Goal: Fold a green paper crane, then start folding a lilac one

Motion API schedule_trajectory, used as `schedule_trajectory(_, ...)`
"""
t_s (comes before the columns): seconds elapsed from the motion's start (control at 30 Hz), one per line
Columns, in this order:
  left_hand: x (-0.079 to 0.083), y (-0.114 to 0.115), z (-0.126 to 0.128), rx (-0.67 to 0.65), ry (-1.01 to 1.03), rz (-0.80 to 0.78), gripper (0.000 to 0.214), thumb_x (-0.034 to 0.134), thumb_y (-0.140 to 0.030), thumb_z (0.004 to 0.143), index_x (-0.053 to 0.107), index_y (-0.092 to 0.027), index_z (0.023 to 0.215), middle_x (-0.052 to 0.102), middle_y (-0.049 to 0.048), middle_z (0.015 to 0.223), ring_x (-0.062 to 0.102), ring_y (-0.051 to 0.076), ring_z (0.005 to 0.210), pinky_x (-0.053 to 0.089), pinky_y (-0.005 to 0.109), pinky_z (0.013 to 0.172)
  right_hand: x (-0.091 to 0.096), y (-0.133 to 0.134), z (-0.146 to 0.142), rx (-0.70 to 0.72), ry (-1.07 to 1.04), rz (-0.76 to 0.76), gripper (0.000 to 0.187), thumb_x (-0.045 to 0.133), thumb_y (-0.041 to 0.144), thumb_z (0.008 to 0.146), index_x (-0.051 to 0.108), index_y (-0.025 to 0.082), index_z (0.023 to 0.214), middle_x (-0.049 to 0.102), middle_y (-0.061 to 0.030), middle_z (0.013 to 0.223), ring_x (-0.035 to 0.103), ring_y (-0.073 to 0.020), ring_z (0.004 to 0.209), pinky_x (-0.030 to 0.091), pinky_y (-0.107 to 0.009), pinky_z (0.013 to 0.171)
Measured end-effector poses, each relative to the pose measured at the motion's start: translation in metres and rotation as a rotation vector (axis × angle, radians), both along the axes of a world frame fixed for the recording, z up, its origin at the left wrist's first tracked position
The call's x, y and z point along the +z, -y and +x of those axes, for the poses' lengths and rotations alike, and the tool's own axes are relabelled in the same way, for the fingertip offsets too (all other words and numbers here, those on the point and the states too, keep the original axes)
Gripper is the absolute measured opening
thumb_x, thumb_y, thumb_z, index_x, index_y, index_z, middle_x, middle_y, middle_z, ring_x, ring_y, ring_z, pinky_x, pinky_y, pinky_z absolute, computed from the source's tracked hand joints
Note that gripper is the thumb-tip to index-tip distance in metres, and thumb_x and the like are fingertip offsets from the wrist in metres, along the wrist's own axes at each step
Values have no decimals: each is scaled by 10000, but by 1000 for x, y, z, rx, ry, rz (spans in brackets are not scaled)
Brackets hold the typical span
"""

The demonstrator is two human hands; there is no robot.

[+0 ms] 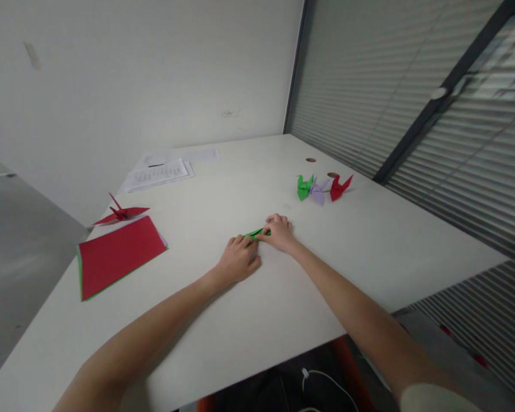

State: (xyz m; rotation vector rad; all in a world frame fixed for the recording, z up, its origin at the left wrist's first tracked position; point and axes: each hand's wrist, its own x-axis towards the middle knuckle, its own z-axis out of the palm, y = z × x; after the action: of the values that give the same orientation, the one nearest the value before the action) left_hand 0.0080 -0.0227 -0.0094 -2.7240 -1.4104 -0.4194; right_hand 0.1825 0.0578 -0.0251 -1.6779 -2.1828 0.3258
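A narrow piece of folded green paper (254, 233) lies on the white table between my two hands, mostly covered by fingers. My left hand (239, 260) rests on the table with its bent fingertips pressing the paper's left end. At the paper's right end, my right hand (278, 232) pinches it between thumb and index finger, the other fingers curled beyond. How the folds run cannot be made out at this size.
Green (304, 187), lilac (319, 191) and red (340, 187) paper cranes stand at the right on the table (214, 355). A larger red crane (121, 214) sits at the left, behind stacked red paper sheets (122, 254). Printed papers (158, 175) lie farther back; blinds (360, 86) border the right side.
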Motion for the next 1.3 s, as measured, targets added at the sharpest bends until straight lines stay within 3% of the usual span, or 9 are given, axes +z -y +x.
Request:
schedule_trajectory(0.13,-1,-1,0,1,3,-3,252,492,-315,872,602,-181,1055,596,94,1065,505,259,980,420,406,868,-4,-2,4,-27,-36,60,437,648,662,704,716,235,640,444,-80,1233,329,-322,1197,284,-476,982)
schedule_trajectory(0.63,-3,-1,-3,2,-11,-2,276,476,-326,882,610,-181,1075,606,92,1076,506,256,979,423,400,856,-6,-4,5,-65,-27,21,398,658,639,707,717,248,668,456,-71,1219,344,-319,1183,283,-502,984)
schedule_trajectory(0.93,-1,0,-4,-2,0,-6,294,466,-328,887,605,-187,1105,604,90,1098,503,255,991,417,402,865,-7,-8,15,43,-22,45,357,643,598,750,721,258,674,445,-55,1267,333,-296,1214,267,-486,1014)
schedule_trajectory(1.3,-2,1,-4,-1,18,-8,294,473,-327,885,606,-192,1111,601,94,1111,501,255,1003,418,403,879,-2,-3,10,-56,-13,34,345,676,588,721,722,251,661,414,-62,1291,277,-316,1264,237,-505,1024)
